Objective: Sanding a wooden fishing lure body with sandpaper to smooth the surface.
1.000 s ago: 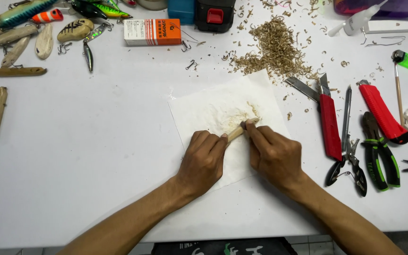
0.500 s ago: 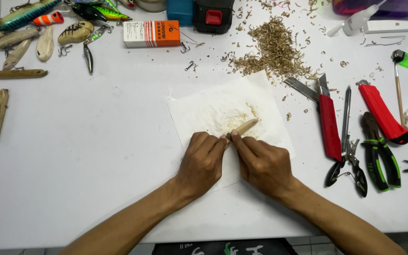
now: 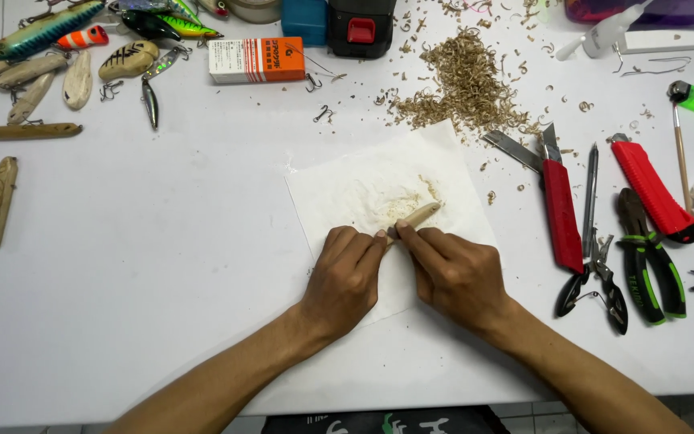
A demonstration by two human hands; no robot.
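Note:
A small pale wooden piece [image 3: 417, 217] pokes out between my two hands, pointing up and to the right over a white paper sheet [image 3: 347, 181] dusted with fine wood powder. My left hand [image 3: 345, 279] pinches the near end of the piece, knuckles up. My right hand [image 3: 453, 272] presses against it from the right, fingers closed over its lower part. What lies under the fingers is hidden. Both hands rest on the paper, on the white table [image 3: 162, 281].
A heap of wood shavings [image 3: 463, 84] lies behind the paper. To the right are red utility knives [image 3: 561, 210], pliers [image 3: 648, 257] and scissors [image 3: 596, 265]. Fishing lures and carved wooden blanks [image 3: 0, 201] sit at the left, an orange-white box [image 3: 257, 59] at the back.
My right hand slid down and back along the wooden piece, which now shows more of its tip. The left hand stayed put.

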